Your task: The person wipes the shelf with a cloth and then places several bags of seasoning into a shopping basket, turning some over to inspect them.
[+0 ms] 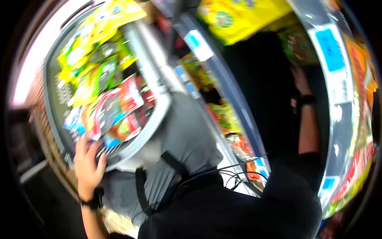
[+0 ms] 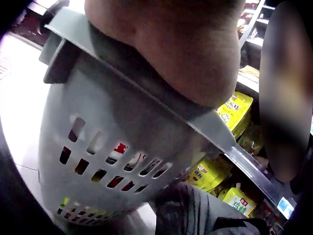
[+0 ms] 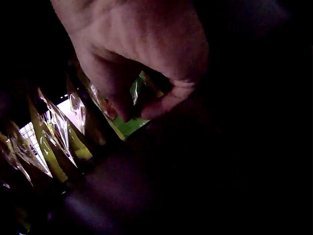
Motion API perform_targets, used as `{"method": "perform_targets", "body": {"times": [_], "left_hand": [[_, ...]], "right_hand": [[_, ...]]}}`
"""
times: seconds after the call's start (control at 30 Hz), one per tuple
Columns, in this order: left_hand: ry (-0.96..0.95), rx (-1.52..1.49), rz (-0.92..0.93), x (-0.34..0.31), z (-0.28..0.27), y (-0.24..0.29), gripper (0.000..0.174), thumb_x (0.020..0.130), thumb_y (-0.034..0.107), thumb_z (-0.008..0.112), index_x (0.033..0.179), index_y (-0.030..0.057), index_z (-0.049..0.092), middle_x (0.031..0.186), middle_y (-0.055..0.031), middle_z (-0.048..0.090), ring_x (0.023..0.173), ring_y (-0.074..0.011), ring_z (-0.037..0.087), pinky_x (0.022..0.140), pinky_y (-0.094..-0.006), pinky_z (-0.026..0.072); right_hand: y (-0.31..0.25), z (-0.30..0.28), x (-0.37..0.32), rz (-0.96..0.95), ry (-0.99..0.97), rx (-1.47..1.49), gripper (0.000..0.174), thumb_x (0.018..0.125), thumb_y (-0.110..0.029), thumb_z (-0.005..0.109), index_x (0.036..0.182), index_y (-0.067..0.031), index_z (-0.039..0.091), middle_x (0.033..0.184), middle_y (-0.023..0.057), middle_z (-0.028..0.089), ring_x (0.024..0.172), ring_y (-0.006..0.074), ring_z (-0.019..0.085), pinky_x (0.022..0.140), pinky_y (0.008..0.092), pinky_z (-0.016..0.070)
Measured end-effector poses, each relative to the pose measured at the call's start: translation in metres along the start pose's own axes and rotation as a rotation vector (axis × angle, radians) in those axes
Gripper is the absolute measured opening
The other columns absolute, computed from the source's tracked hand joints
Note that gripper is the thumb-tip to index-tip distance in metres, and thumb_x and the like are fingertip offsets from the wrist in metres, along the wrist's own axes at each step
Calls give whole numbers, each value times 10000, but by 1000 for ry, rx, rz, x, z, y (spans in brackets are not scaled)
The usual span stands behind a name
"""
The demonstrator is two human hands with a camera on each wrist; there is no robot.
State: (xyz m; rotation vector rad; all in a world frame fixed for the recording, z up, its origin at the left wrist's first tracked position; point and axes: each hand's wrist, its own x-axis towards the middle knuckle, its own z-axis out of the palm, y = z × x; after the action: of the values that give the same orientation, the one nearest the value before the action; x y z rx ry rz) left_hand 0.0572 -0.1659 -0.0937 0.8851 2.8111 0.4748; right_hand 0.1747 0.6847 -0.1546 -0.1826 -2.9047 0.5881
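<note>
A grey basket (image 1: 137,51) full of colourful snack packets (image 1: 107,107) stands at the left in the head view. The left hand (image 1: 88,165) rests on its near rim, fingers spread over the edge; in the left wrist view that hand (image 2: 171,49) lies over the rim of the slotted basket (image 2: 117,127). The right hand (image 1: 301,81) reaches deep into a dark shelf, near a dim green packet (image 1: 298,47). In the right wrist view the thumb and a finger of the right hand (image 3: 142,54) pinch a green packet (image 3: 129,127), beside a row of upright packets (image 3: 58,132).
Shelf edges with blue and white price labels (image 1: 331,47) run on both sides of the dark shelf space. A large yellow bag (image 1: 242,16) lies at the top. More packets (image 1: 227,119) fill the lower shelf. Black cables (image 1: 223,171) cross before the person's body.
</note>
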Motion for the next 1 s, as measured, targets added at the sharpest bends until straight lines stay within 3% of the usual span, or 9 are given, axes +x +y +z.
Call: {"method": "perform_targets", "body": {"times": [0.07, 0.3, 0.37, 0.43, 0.5, 0.57, 0.63, 0.83, 1.0], "left_hand": [[-76, 11, 20, 4, -10, -3, 331, 820, 224, 612, 1086, 29, 619, 1156, -213, 515, 1057, -397, 512, 895, -449, 445], [-416, 206, 92, 18, -55, 9, 254, 913, 225, 579, 1056, 17, 604, 1089, -172, 570, 986, -334, 581, 760, -438, 498], [-473, 148, 25, 42, -90, 24, 169, 894, 181, 601, 963, 29, 620, 930, -155, 624, 870, -331, 617, 740, -443, 494], [-120, -30, 28, 57, -91, 19, 131, 877, 140, 613, 920, 16, 614, 843, -165, 623, 790, -371, 614, 717, -454, 492], [-109, 58, -49, 83, -89, 11, 183, 877, 180, 620, 923, 3, 612, 842, -184, 622, 802, -372, 620, 724, -458, 494], [-24, 80, -36, 110, -69, -4, 258, 868, 251, 632, 916, -2, 620, 847, -194, 629, 826, -365, 637, 734, -453, 510], [-60, 146, -63, 128, -47, -13, 290, 863, 284, 633, 920, 0, 626, 848, -195, 634, 835, -365, 644, 738, -452, 518], [-69, 247, -53, 145, -22, -24, 325, 874, 320, 600, 860, 2, 664, 863, -204, 654, 826, -380, 657, 743, -470, 535], [-61, 197, -92, 153, -17, -16, 317, 850, 269, 582, 777, -25, 674, 796, -227, 657, 762, -391, 661, 732, -484, 537]], "right_hand": [[-77, -2, 10, 129, -23, -116, 392, 1016, -153, 456, 1380, -8, 477, 1371, 142, 529, 1313, 220, 448, 1118, 330, 304], [-121, -13, 2, 329, -20, -48, 502, 1028, -290, 458, 1401, 44, 424, 1413, 143, 478, 1318, 211, 443, 1104, 303, 321], [-40, -3, 1, 312, 11, 238, 462, 1029, -225, 451, 1385, 68, 426, 1413, 148, 466, 1321, 205, 433, 1132, 299, 305], [-35, 5, -7, 258, 42, 196, 427, 1031, -203, 438, 1358, 72, 451, 1396, 178, 482, 1308, 237, 450, 1115, 321, 326], [-13, 6, -8, 206, 69, 139, 396, 1033, -180, 425, 1332, 75, 475, 1378, 207, 499, 1294, 268, 467, 1099, 343, 347], [27, 15, -7, 495, 298, 971, 379, 1028, -137, 423, 1333, 85, 460, 1384, 202, 476, 1285, 262, 468, 1121, 330, 341], [-6, 16, -7, 353, 252, 705, 369, 1027, -106, 408, 1328, 104, 446, 1401, 198, 443, 1284, 253, 461, 1140, 322, 334], [-104, 14, -7, 601, 363, 1171, 362, 1003, -100, 475, 1336, 41, 462, 1374, 152, 481, 1315, 225, 431, 1155, 334, 311], [-159, 23, -18, 554, 398, 1042, 433, 978, -115, 537, 1368, 26, 413, 1374, 155, 474, 1325, 220, 426, 1168, 333, 293]]}}
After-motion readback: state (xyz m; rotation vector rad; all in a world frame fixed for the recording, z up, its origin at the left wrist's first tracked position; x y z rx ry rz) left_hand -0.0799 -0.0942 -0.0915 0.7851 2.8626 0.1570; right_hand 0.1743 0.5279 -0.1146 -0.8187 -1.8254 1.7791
